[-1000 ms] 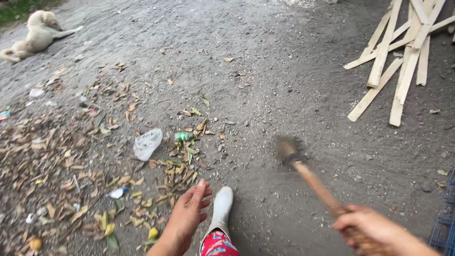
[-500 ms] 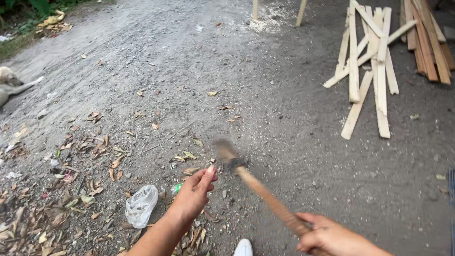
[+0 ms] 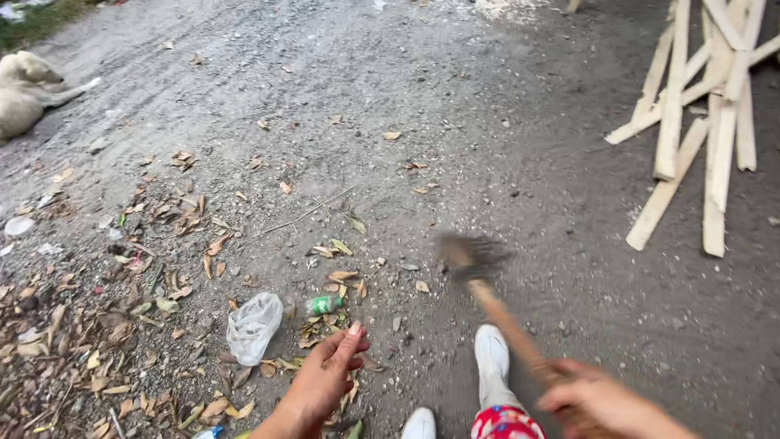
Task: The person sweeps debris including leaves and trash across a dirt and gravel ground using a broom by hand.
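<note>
My right hand (image 3: 597,402) grips the wooden handle of a broom (image 3: 496,305) at the lower right. The broom's dark head (image 3: 467,256), blurred by motion, rests low over the grey ground ahead of my white shoes (image 3: 491,366). My left hand (image 3: 325,378) hangs free with its fingers apart, holding nothing, above dry leaves (image 3: 122,325). A crumpled clear plastic bag (image 3: 253,325) and a small green bottle (image 3: 325,305) lie just in front of that hand.
Dry leaves and litter cover the left side of the gravel ground. A stack of pale wooden planks (image 3: 699,130) lies at the upper right. A light-coloured dog (image 3: 24,89) lies at the far left edge.
The broom head has swung from left of centre to the right. My left hand has dropped lower, away from the handle. The view has tilted down and my shoes show again.
</note>
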